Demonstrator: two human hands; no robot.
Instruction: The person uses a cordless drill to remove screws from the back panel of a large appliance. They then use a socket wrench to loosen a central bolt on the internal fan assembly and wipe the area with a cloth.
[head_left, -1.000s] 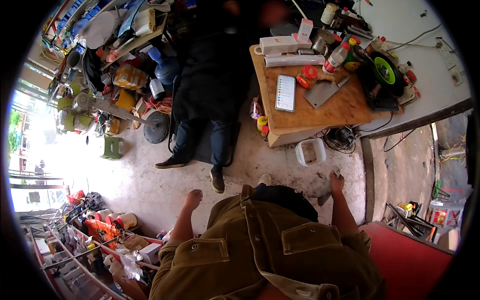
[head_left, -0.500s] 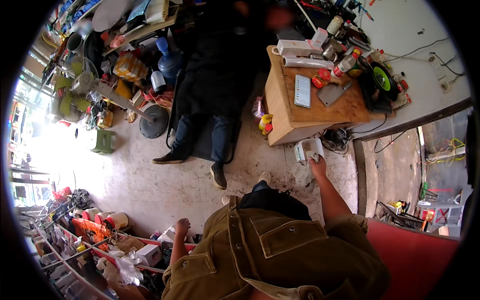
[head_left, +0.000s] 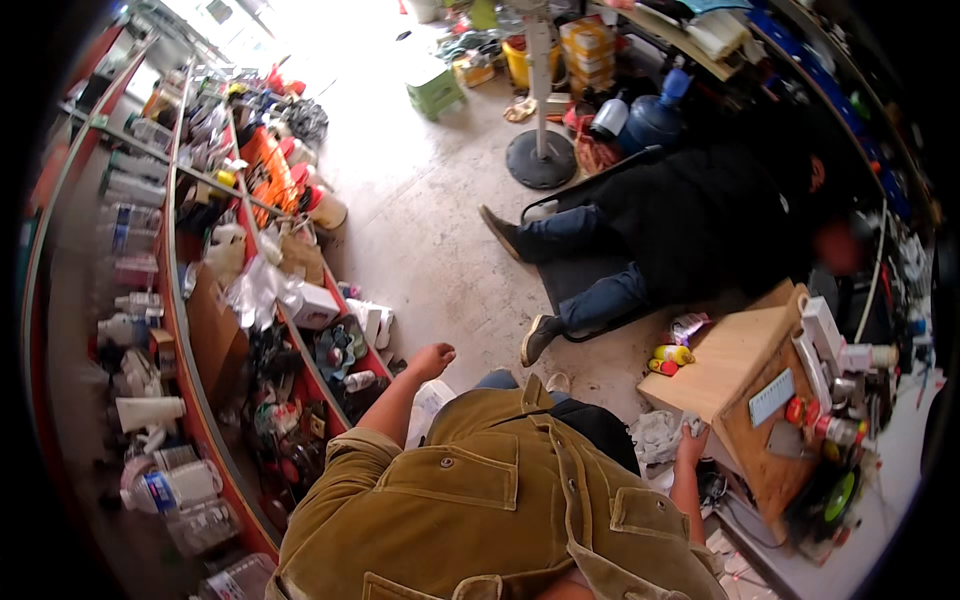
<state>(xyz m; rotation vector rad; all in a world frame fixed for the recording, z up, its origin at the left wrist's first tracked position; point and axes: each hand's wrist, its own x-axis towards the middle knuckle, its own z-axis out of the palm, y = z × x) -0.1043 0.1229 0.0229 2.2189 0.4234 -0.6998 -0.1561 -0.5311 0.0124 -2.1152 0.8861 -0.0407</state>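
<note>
Holding something small and pale, the right hand [head_left: 692, 440] sits low beside the wooden table [head_left: 725, 365]; what it grips is too small to tell. On the other side, the left hand [head_left: 432, 360] hangs loosely curled and empty near the red shelves [head_left: 300, 340]. Farther off, a seated person [head_left: 680, 220] in dark clothes stretches both legs across the floor.

Your left hand [head_left: 432, 360] extended forward on a bare forearm, fingers loosely curled and empty, your right hand [head_left: 692, 437] lower beside your body, fingers closed on something small and pale, both sleeves pushed up
</note>
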